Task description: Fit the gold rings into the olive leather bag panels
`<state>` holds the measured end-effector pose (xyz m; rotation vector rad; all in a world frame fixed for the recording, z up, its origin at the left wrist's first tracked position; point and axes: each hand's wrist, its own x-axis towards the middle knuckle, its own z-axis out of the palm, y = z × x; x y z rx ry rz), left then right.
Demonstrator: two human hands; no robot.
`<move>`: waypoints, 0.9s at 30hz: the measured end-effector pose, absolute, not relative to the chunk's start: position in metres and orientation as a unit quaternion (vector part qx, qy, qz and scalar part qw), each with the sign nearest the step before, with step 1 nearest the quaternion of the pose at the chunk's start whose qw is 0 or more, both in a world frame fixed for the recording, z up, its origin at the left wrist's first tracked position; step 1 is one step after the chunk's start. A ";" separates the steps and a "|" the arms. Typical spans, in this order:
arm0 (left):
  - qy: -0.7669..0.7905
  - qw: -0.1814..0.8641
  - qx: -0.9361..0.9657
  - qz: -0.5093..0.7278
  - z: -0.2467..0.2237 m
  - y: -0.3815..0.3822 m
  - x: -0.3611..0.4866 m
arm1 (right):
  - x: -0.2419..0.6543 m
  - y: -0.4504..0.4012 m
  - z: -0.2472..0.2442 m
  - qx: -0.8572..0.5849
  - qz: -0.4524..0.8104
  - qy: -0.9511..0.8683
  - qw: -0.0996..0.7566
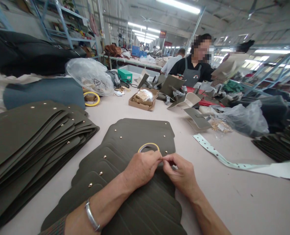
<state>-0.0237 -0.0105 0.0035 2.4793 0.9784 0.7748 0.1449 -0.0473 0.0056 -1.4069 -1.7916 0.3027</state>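
My left hand [143, 167], with a silver bangle on its wrist, is closed round a roll of yellow-edged tape [149, 144]; the roll's upper rim shows above the knuckles. My right hand [181, 173] pinches thumb against forefinger right beside the left fingertips. Whatever lies in that pinch is too small to make out. Both hands are over a fanned stack of dark olive leather-like panels [120, 156]. These panels have rounded corners and small gold-coloured studs along their edges.
More studded panels [37, 130] are piled at left, near another tape roll [91, 99]. A cardboard box [142, 104] of gold pieces stands ahead. Folded pieces [196, 119], a pale green dotted strip [215, 153] and plastic bags [247, 117] lie right. A co-worker [195, 65] stands across the table.
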 end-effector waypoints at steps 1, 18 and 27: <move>0.348 0.164 0.878 0.284 0.003 -0.011 -0.023 | 0.143 -0.047 0.007 -0.576 0.166 -0.680 0.422; 0.419 0.070 0.891 0.158 0.007 -0.014 -0.020 | 0.177 -0.022 -0.007 -0.649 0.395 -0.480 0.439; 0.404 0.071 0.904 0.124 0.007 -0.014 -0.018 | 0.165 -0.018 -0.010 -0.678 0.193 -0.627 0.330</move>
